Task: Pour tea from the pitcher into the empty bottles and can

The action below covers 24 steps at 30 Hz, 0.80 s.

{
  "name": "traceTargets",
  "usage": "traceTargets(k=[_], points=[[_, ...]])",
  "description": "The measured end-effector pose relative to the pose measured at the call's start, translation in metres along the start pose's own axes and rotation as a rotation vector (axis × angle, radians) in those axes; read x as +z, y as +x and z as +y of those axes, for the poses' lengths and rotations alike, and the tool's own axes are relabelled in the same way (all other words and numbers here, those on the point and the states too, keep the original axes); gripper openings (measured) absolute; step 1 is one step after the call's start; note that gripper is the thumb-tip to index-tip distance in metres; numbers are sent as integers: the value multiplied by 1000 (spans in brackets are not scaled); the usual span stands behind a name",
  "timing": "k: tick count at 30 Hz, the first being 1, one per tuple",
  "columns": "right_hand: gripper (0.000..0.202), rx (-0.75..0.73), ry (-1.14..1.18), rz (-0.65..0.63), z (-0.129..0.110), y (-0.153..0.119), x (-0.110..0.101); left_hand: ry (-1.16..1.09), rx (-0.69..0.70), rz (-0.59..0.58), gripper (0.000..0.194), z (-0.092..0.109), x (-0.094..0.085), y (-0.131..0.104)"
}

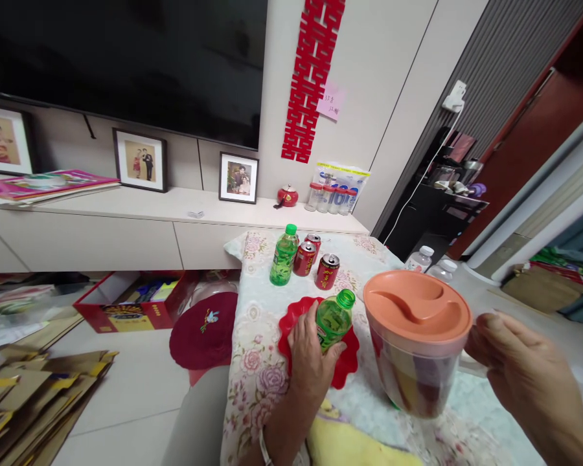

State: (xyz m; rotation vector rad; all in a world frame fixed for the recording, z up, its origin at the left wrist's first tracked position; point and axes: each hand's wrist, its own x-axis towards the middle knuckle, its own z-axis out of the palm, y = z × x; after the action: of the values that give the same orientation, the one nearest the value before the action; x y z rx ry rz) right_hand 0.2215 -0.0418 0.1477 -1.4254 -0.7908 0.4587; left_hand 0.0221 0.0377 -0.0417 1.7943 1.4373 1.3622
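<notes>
My left hand (308, 353) is wrapped round a green plastic bottle (333, 318) without a cap, tilted a little over a red scalloped plate (291, 317). On the right, my right hand (525, 362) grips the side of a clear pitcher (415, 375) with an orange lid (418, 301); its handle is mostly hidden by the fingers. Dark liquid shows low in the pitcher, which looks raised over the table. Behind the plate stand a capped green bottle (284, 255) and several red cans, the nearest can (327, 272) with its top opened.
A floral tablecloth (255, 349) covers the table. Two clear bottles with white caps (420, 259) stand behind the pitcher. A yellow cloth (354, 443) lies at the near edge. Left are a maroon stool (204, 330), a red box (126, 304) and flattened cardboard (39, 395).
</notes>
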Motion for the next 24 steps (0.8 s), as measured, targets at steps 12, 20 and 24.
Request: traceTargets(k=[12, 20, 24], points=[[63, 74, -45, -4, -17, 0, 7, 53, 39, 0, 80, 0, 0, 1], [63, 12, -119, -56, -15, 6, 3, 56, 40, 6, 80, 3, -2, 4], [61, -2, -141, -75, -15, 10, 1, 68, 39, 7, 81, 3, -2, 3]])
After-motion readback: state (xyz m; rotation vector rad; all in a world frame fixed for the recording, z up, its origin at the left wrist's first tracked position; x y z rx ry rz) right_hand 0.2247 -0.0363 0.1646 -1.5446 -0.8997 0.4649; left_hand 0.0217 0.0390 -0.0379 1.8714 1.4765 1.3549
